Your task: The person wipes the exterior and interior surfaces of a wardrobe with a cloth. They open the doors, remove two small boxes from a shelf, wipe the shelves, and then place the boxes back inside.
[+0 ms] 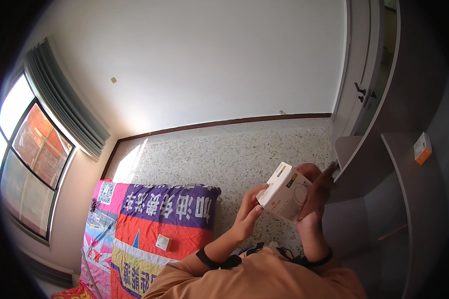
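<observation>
In front of my chest, above the speckled floor, is a white cardboard box, held at a tilt. Its large face bears printing, a dark label patch and a picture of a white ring or coiled cable. My left hand grips the lower left corner, with the thumb on the near edge. At the right side my right hand lies against the box in shadow, one finger stretched away from it. Part of the right-hand grip is hidden behind the box. No opening in the box is visible.
Left of me, a low surface is draped with a colourful printed cloth, and a small white box lies on it. A white and orange box stands on the grey shelf unit at right. Beyond are a door and a window.
</observation>
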